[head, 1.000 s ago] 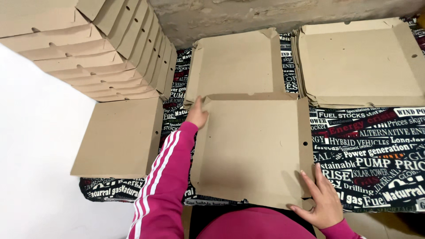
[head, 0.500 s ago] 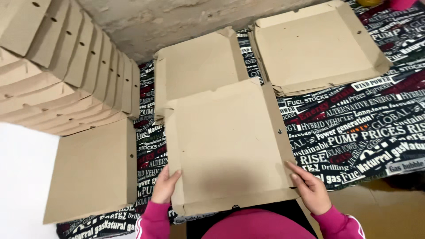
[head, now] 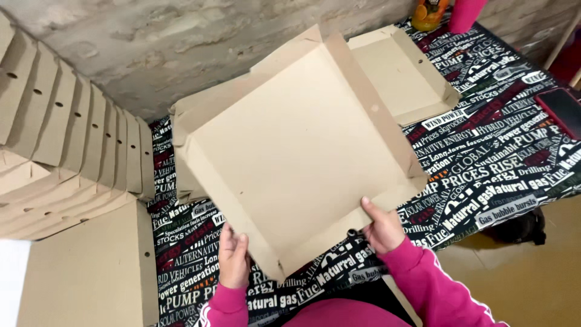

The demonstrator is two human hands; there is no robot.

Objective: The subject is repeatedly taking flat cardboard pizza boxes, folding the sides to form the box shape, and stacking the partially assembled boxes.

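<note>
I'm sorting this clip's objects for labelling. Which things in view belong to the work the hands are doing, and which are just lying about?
In the work:
cardboard box blank, held up by the left hand and right hand
folded boxes stack
half-formed tray

Lying about:
dark phone
orange jar
pink cup
printed tablecloth

Two bare hands show, a left hand (head: 233, 257) and a right hand (head: 381, 227). One flat cardboard box blank (head: 296, 151) is raised, one half-folded cardboard tray (head: 402, 75) lies behind it, and one leaning stack of folded boxes (head: 66, 151), roughly ten, stands at left.
</note>
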